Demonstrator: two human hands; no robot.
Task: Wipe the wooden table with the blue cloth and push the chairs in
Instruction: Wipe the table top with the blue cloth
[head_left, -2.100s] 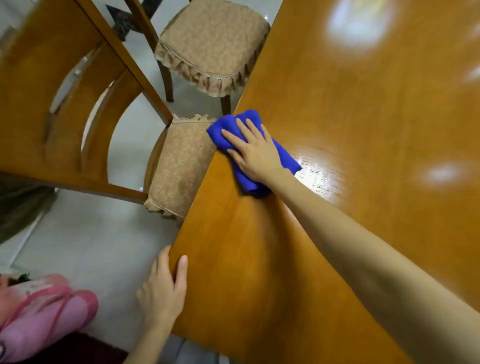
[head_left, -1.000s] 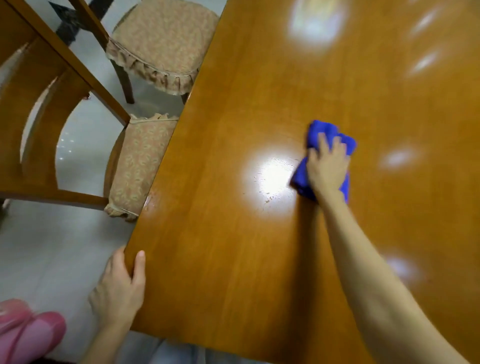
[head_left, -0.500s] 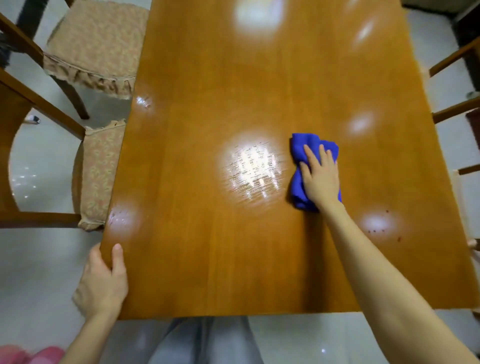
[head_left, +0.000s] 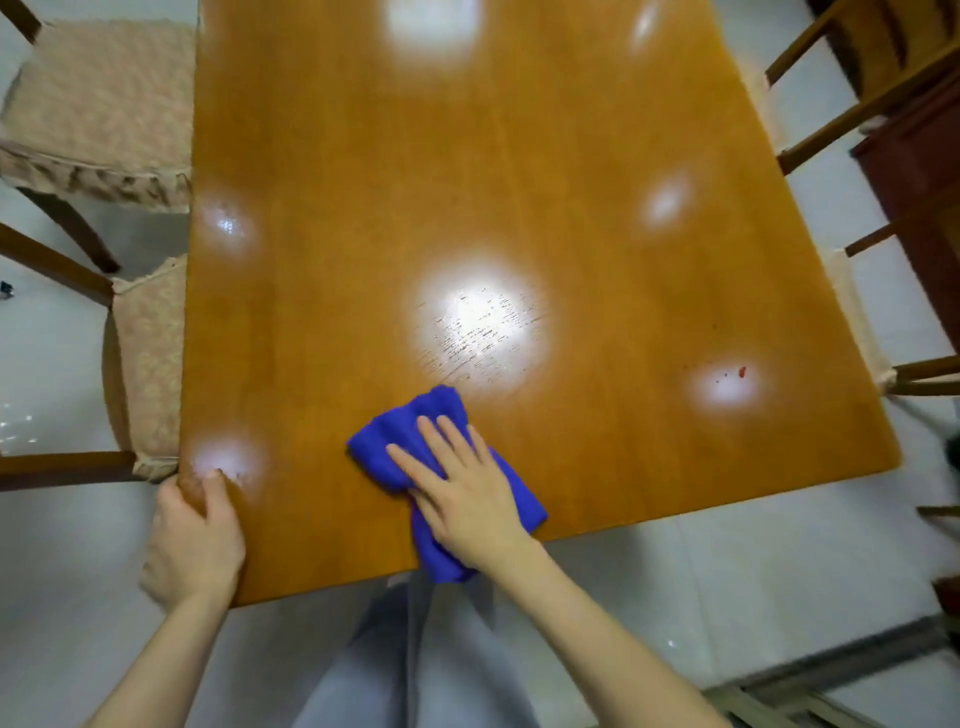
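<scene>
The glossy wooden table (head_left: 467, 182) fills the view. A crumpled blue cloth (head_left: 415, 431) lies at its near edge, one end hanging over. My right hand (head_left: 467, 493) presses flat on the cloth with straight, spread fingers. My left hand (head_left: 195, 540) grips the near left corner of the table, thumb on top. A small red spot (head_left: 742, 371) marks the surface at the right. Cushioned wooden chairs stand along both sides: two on the left (head_left: 145, 364) (head_left: 98, 104), two on the right (head_left: 857, 322) (head_left: 831, 78).
A dark red cabinet (head_left: 919, 197) stands behind the right chairs. White tiled floor (head_left: 779, 571) surrounds the table. My grey trouser legs (head_left: 415, 665) are at the near edge, and a metal frame (head_left: 779, 701) lies on the floor at the lower right.
My right hand has drawn the cloth back across the table to the near edge. My left hand stays on the near left corner. The view has swung from the left side to the table's end.
</scene>
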